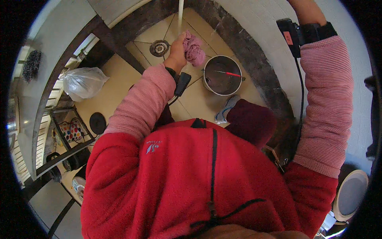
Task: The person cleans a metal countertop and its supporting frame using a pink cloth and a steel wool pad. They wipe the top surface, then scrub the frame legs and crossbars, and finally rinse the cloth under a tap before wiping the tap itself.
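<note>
My left hand (pixel 176 54) grips a crumpled pink cloth (pixel 194 50) above the tiled floor. Just beyond that hand, a thin white pipe (pixel 180 16) runs up to the top edge of the picture. Left of the hand is a round metal floor drain (pixel 159 48). A round bucket (pixel 223 86) with a pale rim stands to the right of the cloth, and a slim item with a red part (pixel 232 74) shows within its mouth. My right arm reaches up past the upper right edge, so the right hand is out of view.
A dark raised curb (pixel 253 50) borders the tiles on the right, beside a white wall (pixel 322 77). On the left are a tied clear plastic bag (pixel 85 83), a black round object (pixel 98 123) and a dark metal frame (pixel 70 154). My foot (pixel 225 112) is near the bucket.
</note>
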Demonstrator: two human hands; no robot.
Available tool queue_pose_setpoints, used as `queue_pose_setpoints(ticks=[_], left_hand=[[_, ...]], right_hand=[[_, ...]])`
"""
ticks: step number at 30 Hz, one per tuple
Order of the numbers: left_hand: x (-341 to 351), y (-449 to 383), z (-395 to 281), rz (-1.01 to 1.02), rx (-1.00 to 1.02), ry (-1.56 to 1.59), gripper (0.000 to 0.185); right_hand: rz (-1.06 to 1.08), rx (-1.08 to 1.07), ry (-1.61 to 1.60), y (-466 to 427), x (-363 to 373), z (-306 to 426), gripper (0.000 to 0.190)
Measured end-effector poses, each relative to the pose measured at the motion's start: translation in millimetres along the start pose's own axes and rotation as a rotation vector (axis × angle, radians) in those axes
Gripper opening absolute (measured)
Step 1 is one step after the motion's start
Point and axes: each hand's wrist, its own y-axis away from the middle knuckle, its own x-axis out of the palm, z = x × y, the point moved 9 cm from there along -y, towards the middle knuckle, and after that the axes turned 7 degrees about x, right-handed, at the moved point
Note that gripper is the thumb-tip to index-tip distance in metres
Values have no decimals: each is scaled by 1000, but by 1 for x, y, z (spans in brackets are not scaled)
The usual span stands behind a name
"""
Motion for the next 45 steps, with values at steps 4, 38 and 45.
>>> queue_pose_setpoints(ticks=[4,38,45], left_hand=[[-10,-3,-13,-21,57,-47,27],[-34,6,-72,-69,227,-193,34],[-34,18,-81,-127,291,-183,33]], right_hand=[[-18,16,-30,3,-4,-2,28],[784,69,89,211,398,-279,37],[832,170,-154,206,378,-255,30]])
